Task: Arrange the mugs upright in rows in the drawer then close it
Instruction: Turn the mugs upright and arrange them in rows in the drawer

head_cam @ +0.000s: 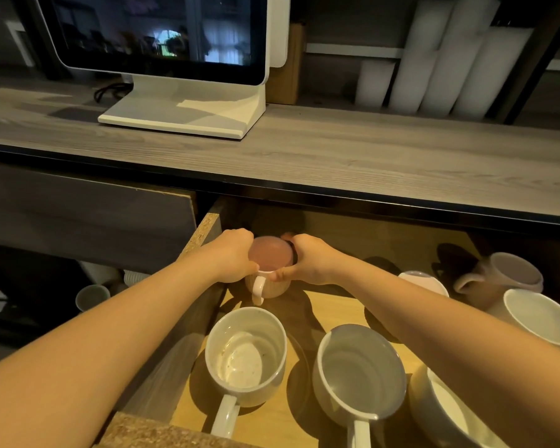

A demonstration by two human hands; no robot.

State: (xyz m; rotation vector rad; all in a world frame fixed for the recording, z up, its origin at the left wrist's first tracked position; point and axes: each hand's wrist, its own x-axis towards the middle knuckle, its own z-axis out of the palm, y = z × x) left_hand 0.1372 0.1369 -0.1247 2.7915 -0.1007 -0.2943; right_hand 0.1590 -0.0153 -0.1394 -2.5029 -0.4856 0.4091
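A pink-lined ribbed mug [270, 267] stands upright at the back left of the open drawer [204, 227], its handle toward me. My left hand [232, 258] grips its left side and my right hand [307, 261] grips its right side. In front of it stand a speckled white mug [244, 352] and a grey-white mug [359, 370], both upright with handles toward me. A white mug [446, 412] sits at the bottom right corner. On the right, a pale mug [501, 274] and a white mug [539, 318] lie tilted. A small pinkish mug [424, 281] shows behind my right forearm.
A wooden countertop [337, 150] overhangs the drawer's back. On it stand a white monitor [162, 43] and white rolls [440, 59] at the back right. Below left of the drawer, a small cup [91, 295] sits on a lower shelf.
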